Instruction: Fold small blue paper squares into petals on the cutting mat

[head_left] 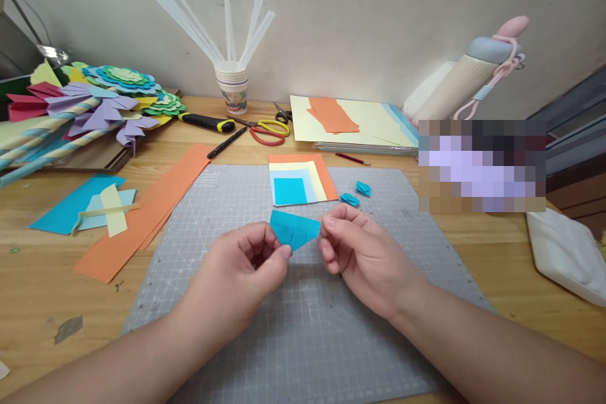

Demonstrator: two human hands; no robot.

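A partly folded piece of blue paper [294,229] is held up over the grey cutting mat [303,341]. My left hand [253,262] pinches its lower left edge between thumb and fingers. At the paper's right corner, the thumb and forefinger of my right hand [362,249] are closed on it. Creases show on the paper's face. Just beyond the hands lies a stack of square papers [329,186] in orange, cream, light blue and blue. Two small folded blue paper pieces [350,200] rest to the right of that stack.
Orange strips [156,202] and blue and cream scraps [71,205] lie left of the mat. Behind it are a utility knife [207,122], a black pen [227,142], scissors [269,132] and a paper cup [231,91] of white strips. Paper flowers [95,101] stand far left, a paper stack [369,117] behind.
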